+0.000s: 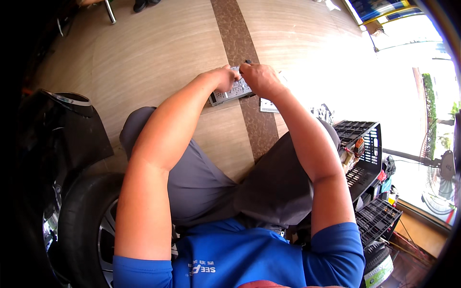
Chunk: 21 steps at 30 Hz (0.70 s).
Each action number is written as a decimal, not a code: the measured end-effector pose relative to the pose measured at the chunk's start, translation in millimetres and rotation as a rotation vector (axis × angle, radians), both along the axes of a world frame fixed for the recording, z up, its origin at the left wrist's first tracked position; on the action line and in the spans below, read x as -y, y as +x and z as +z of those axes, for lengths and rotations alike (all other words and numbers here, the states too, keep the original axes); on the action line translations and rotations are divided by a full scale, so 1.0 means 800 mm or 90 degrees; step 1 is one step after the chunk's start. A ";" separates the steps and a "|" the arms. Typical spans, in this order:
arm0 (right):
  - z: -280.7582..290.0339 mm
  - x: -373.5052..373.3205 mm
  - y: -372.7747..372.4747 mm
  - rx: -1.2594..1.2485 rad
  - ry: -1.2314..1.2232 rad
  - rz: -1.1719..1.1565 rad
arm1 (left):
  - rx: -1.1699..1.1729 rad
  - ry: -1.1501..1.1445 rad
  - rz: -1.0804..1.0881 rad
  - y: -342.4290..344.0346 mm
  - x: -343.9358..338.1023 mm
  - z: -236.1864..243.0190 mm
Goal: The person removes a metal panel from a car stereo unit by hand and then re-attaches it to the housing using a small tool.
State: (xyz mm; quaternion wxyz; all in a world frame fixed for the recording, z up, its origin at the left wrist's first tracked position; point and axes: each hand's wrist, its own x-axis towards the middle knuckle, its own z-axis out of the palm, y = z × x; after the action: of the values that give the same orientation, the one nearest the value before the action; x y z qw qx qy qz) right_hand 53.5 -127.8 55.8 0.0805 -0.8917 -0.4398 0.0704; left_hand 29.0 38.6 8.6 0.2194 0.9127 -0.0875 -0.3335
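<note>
A silver metal box (225, 95), like an electronic unit with a perforated casing, rests on the floor in front of my knees. My left hand (222, 78) is over its left half, fingers bent together at the top; what they pinch, if anything, is too small to make out. Over the right end, my right hand (261, 79) is closed around a tool with a black handle (248, 62), whose end pokes out above the fingers. The tool's tip is hidden. Beside the box, partly behind my right forearm, lies a flat pale metal plate (269, 106) with slots.
Black plastic crates (357, 126) with assorted items stand on my right, near a fan (441, 175). To my left are a wheel with a tyre (79, 225) and a glossy black panel (72, 125). A dark patterned strip (235, 24) crosses the tiled floor.
</note>
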 end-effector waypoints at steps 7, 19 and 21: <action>-0.002 -0.004 -0.006 0.009 0.000 -0.038 | 0.023 0.031 0.013 -0.007 -0.004 -0.006; 0.010 -0.009 0.000 0.006 -0.103 -0.046 | -0.007 -0.017 0.026 0.003 -0.004 -0.007; 0.009 -0.014 -0.001 0.005 -0.122 -0.037 | 0.026 -0.012 -0.015 0.004 -0.006 -0.021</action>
State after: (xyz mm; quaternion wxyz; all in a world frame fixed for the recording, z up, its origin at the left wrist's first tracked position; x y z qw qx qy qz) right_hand 52.6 -117.0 62.9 -0.0047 -0.9079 -0.4054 0.1064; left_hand 32.5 43.5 -8.4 0.2221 0.9161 -0.1059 -0.3167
